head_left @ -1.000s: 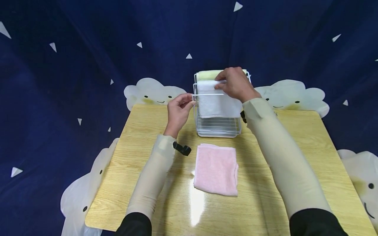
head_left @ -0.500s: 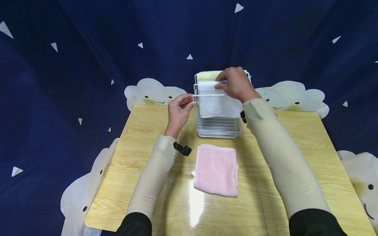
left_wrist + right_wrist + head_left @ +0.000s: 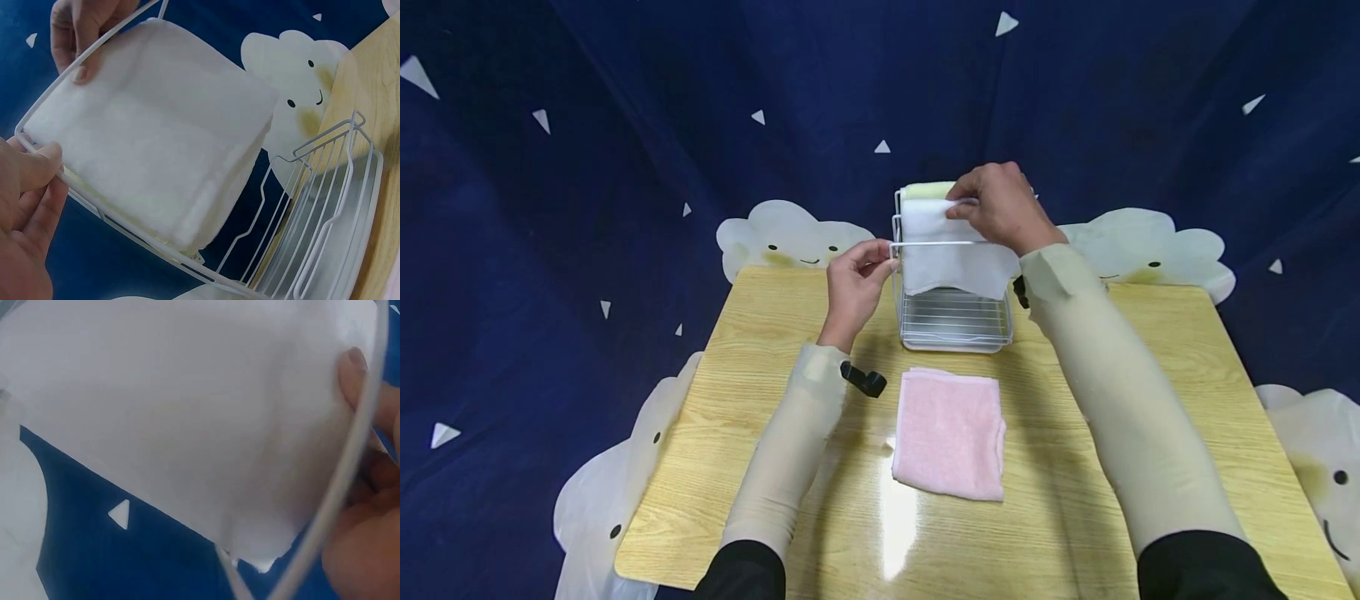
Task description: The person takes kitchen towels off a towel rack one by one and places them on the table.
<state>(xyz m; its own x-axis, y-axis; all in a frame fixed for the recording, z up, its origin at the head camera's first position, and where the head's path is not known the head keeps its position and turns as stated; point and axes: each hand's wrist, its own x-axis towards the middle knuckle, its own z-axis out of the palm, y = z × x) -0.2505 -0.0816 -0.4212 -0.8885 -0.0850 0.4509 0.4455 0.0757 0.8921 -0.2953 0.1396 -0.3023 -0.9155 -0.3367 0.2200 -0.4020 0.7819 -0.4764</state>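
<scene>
A white wire rack (image 3: 955, 337) stands at the back of the table, with a white towel (image 3: 936, 267) hanging over one of its upper bars. My right hand (image 3: 1000, 208) pinches the top of this towel between thumb and fingers; in the right wrist view the towel (image 3: 169, 406) fills much of the picture. At the rack's front left corner, my left hand (image 3: 859, 283) pinches the wire frame, its thumb (image 3: 40, 165) lying over the bar in the left wrist view. Behind the white towel, a pale yellow towel (image 3: 927, 191) hangs on the rearmost bar, partly hidden by my right hand.
A folded pink towel (image 3: 950, 435) lies on the wooden table (image 3: 760, 383) in front of the rack. A tray (image 3: 356, 231) sits under the rack's wire base. Behind the table hangs a dark blue curtain (image 3: 820, 158) with white triangles and cloud shapes.
My right hand has risen slightly, and the white towel's lower edge has lifted and now looks wavy. My left hand keeps its hold on the rack.
</scene>
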